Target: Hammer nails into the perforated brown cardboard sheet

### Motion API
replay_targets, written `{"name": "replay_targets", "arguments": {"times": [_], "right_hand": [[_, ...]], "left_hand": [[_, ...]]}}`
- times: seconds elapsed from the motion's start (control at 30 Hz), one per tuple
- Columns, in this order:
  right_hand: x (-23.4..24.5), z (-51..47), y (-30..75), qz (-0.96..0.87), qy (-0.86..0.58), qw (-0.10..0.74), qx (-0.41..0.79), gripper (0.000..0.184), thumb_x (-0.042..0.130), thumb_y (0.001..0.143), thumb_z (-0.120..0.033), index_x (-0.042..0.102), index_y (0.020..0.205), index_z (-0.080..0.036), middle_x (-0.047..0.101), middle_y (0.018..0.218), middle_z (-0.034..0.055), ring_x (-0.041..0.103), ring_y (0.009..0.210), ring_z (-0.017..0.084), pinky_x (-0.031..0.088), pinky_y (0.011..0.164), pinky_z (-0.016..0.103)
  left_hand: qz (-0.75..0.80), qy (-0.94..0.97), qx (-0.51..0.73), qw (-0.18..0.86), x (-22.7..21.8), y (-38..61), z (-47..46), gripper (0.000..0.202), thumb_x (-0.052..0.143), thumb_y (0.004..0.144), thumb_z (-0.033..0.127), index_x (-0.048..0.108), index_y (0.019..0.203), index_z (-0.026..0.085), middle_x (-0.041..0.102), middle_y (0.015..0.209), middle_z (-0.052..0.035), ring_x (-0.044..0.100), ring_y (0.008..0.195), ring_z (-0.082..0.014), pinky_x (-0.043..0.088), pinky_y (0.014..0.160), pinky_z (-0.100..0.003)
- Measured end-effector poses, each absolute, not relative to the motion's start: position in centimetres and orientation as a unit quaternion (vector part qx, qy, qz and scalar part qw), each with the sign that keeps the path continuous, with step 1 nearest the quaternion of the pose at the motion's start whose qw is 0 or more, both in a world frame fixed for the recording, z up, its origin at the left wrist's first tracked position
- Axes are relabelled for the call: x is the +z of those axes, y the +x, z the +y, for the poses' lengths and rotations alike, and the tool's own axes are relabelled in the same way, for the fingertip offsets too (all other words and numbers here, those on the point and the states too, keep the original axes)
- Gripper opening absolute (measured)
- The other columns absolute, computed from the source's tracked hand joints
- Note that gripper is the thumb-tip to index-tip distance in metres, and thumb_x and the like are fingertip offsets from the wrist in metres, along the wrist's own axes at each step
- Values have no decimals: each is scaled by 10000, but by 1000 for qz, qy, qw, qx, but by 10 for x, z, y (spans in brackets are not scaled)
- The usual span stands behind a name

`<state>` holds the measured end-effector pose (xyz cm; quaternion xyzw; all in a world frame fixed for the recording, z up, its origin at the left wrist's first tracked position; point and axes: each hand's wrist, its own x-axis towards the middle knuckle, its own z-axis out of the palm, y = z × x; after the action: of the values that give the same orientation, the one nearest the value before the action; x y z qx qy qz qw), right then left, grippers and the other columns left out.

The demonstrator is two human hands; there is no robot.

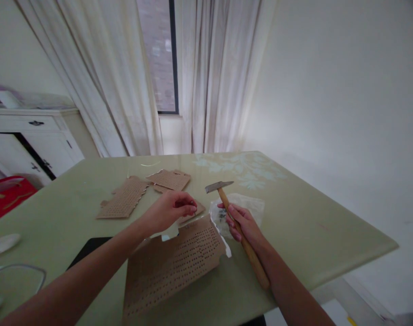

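My right hand [241, 222] is wrapped around the wooden handle of a hammer [249, 251], whose metal head points up and away from me. Left of it, my left hand [174, 209] pinches a thin, small piece that looks like a nail [195, 213] between thumb and fingertips. Under and in front of that hand lies a large piece of brown cardboard [172, 267], punched with rows of small holes and torn white along its right edge. A clear plastic bag [252, 206] with small dark bits inside lies behind my right hand, which partly covers it.
More perforated cardboard pieces lie farther back, one at left [123, 199] and a few stacked near the middle [170, 179]. A black flat object [91, 249] sits under my left forearm. At the left edge are a white mouse [4, 244] and a cable [40, 271] on the green table [315, 226].
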<state>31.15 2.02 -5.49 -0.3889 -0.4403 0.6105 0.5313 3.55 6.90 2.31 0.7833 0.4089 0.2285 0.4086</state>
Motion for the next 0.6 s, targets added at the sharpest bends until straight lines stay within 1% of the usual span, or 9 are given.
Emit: {"name": "replay_targets", "arguments": {"times": [0.07, 0.17, 0.4, 0.6], "right_hand": [[-54, 20, 312, -441, -390, 532, 609, 546, 821, 861, -632, 775, 1142, -167, 546, 584, -100, 398, 285, 31, 276, 272, 157], [-53, 20, 312, -442, -390, 532, 608, 564, 828, 848, -642, 776, 1141, -163, 544, 581, -100, 404, 283, 33, 274, 269, 158], [-54, 20, 311, -445, -388, 534, 605, 574, 822, 852, -647, 770, 1160, -165, 543, 581, -101, 389, 284, 32, 268, 272, 160], [-57, 19, 313, -457, -392, 526, 601, 572, 798, 872, -657, 764, 1167, -168, 529, 587, -104, 383, 286, 32, 268, 273, 164]], "left_hand": [[402, 783, 221, 420, 21, 42, 64, 194, 659, 895, 370, 763, 913, 207, 782, 835, -24, 703, 787, -189, 544, 722, -293], [406, 786, 207, 418, 20, 44, 60, 157, 659, 883, 339, 753, 890, 214, 754, 794, -2, 670, 739, -177, 495, 669, -268], [410, 797, 201, 396, 19, 46, 56, 154, 645, 896, 336, 743, 886, 217, 743, 796, 1, 643, 729, -175, 458, 664, -261], [408, 804, 208, 379, 19, 48, 54, 172, 636, 902, 342, 750, 881, 215, 769, 823, -10, 669, 768, -190, 479, 700, -272]]}}
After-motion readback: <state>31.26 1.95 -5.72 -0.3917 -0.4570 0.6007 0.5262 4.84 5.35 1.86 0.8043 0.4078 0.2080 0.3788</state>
